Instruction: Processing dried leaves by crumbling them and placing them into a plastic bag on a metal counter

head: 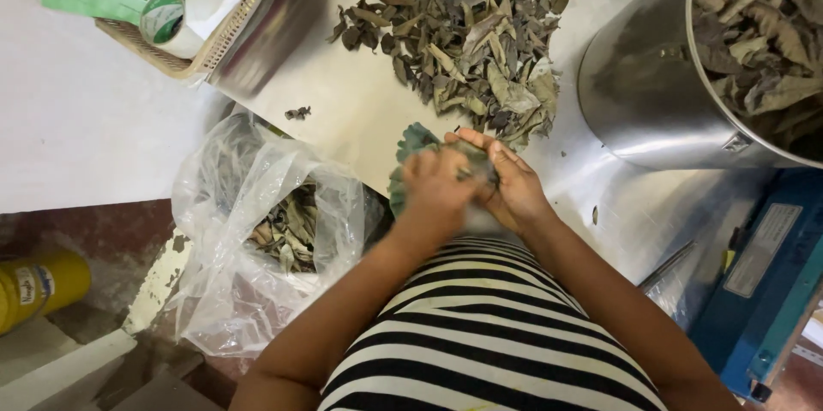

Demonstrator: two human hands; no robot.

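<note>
so both hands are working together at the table's near edge: the left hand (435, 192) and right hand (513, 186) are pressing close around a bunch of dried leaves (467, 162) with a bit of green pouch (410, 147) poking out, though it's blurry. probably best keeping the grip snug so crumbs aren't falling off the steel table (360, 102). the loose leaf pile (471, 47) is lying just beyond the fingers. the big metal pot (677, 94) is holding more leaves, the clear plastic bag (257, 231) is carrying some too, and the wicker basket (206, 34) is holding packets and tape.
</note>
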